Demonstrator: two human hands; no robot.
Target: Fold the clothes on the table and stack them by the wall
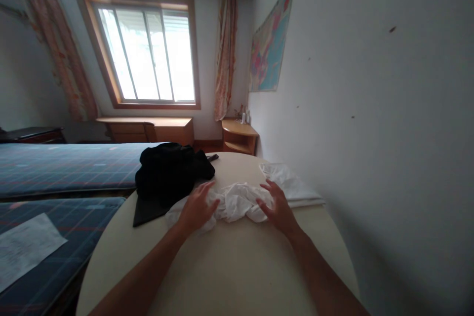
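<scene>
A crumpled white cloth (237,201), perhaps a garment, lies bunched across the round table between my two hands. Above its left end is my left hand (199,207), fingers apart and holding nothing. My right hand (277,209) is at the cloth's right end with its fingers spread, also without a grip. Whether the fingertips touch the fabric I cannot tell. Behind my right hand lies another white cloth (292,185), flatter and apparently folded. A heap of black cloth (170,170) sits just beyond my left hand, on a dark flat item (146,211).
The round cream table (237,266) stands close to the white wall (388,158) on the right. To the left are plaid mattresses (74,165), with a paper sheet (31,247) on the nearer one. A corner shelf (239,131) and a wooden desk (168,126) stand at the back.
</scene>
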